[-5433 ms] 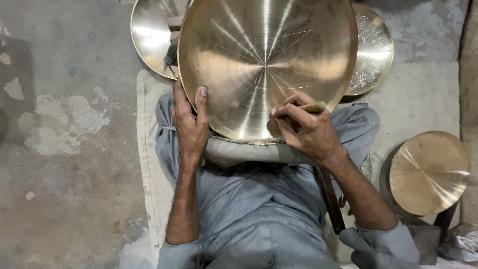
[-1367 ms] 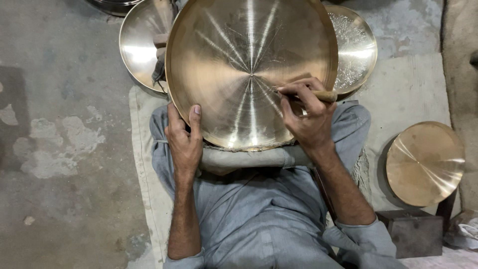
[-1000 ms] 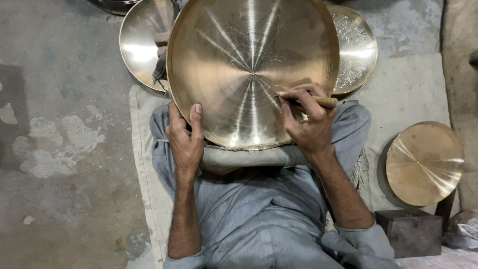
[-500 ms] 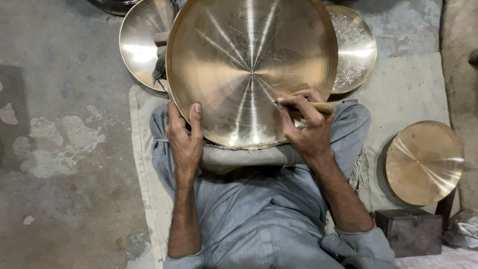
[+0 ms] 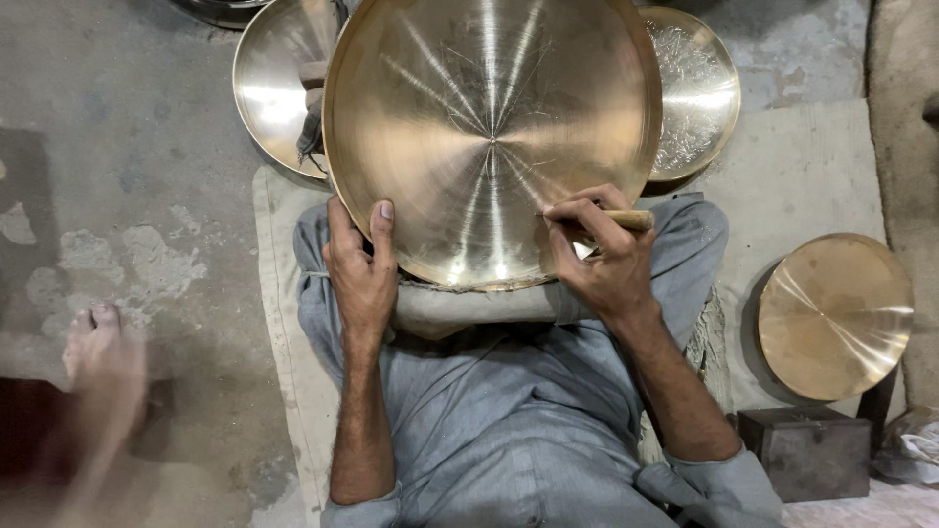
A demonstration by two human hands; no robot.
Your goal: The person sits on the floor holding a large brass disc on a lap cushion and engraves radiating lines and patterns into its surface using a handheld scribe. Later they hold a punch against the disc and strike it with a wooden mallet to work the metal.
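A large round brass plate (image 5: 489, 108) rests tilted on my lap, its shiny face toward me, with fine scratched lines near the middle. My left hand (image 5: 360, 269) grips its lower left rim, thumb on the face. My right hand (image 5: 599, 256) holds a small wooden-handled engraving tool (image 5: 626, 219) like a pen, its tip touching the plate's lower right face. I sit cross-legged in grey clothes on a cloth mat (image 5: 279, 293).
Behind the big plate lie a plain brass plate (image 5: 269, 88) at left and an engraved one (image 5: 699, 93) at right. Another brass plate (image 5: 833, 315) leans at right above a dark metal box (image 5: 807, 452). Another person's bare foot (image 5: 103, 357) enters at lower left.
My right hand has drawn the tool tip down and left across the plate's face. A person's bare foot has come into view at the lower left. My left hand stays put.
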